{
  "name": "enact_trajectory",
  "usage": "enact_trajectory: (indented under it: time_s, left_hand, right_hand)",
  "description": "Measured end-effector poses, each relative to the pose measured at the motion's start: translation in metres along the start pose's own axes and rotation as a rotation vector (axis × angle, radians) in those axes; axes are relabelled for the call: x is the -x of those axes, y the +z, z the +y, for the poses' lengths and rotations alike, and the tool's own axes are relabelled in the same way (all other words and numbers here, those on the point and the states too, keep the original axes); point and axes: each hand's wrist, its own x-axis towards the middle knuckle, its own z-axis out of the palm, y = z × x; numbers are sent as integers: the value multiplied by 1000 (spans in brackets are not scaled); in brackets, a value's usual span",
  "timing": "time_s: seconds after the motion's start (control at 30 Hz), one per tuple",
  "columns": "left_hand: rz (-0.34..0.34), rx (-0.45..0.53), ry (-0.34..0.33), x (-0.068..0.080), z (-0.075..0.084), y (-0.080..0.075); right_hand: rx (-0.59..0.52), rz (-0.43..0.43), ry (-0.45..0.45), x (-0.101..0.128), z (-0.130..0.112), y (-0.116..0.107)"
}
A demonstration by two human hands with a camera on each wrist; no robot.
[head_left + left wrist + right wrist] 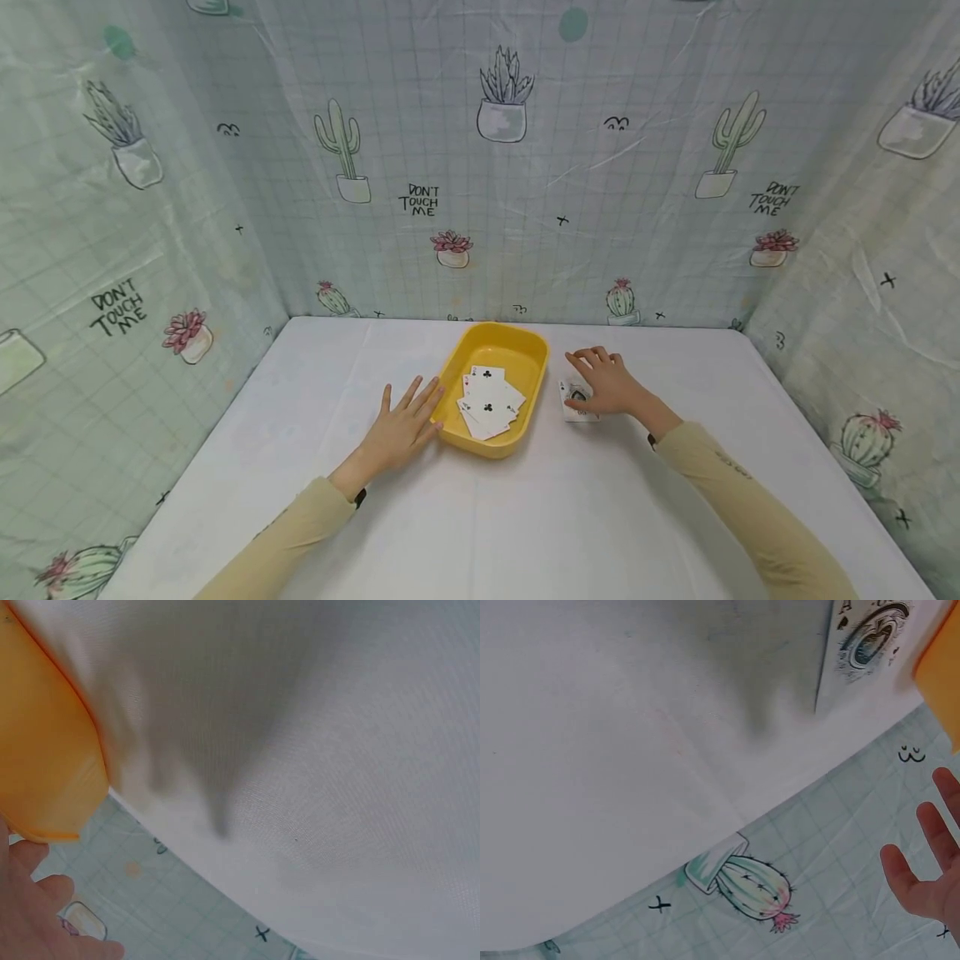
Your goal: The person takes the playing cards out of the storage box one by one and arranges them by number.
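My left hand (pixel 401 429) has its fingers straight and spread, touching the left side of the yellow tray (pixel 486 451) without gripping it, and inside that tray several playing cards (pixel 487 402) overlap face up, clubs showing on the upper ones. My right hand (pixel 604 388) hangs over an ace card (pixel 866 641) that lies face up on the table (pixel 525 525) just right of the tray; its fingers are parted and gently bent, holding nothing, though I cannot tell whether the thumb touches the card.
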Motion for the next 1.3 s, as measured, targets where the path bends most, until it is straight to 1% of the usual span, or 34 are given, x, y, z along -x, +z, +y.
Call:
enact_trajectory:
  time_s: [0.27,0.43,0.6,0.8,1.07,1.13,1.3]
  left_hand:
    - [6,-10,3,0,-1,2]
    - [-2,4,2,1,0,2]
    - [3,-4,4,1,0,1]
    - [-2,-8,2,-1,1,0]
    - [-12,-22,7,1,0,-3]
    - [-13,-29,5,1,0,-4]
    - [-27,-24,-3,0,0,-3]
  right_hand:
    - [-33,57,-11,-10,-20,-11]
    - [-64,61,-29,-16,-34,-12]
    - [-73,69,-45,-23,-47,-14]
    - [-74,58,-53,-33,-60,-15]
    - [-81,-31,-60,-46,-83,-11]
    - [-84,-32,-74,-50,-88,-10]
    - [-44,-48,-109,-58,-98,-5]
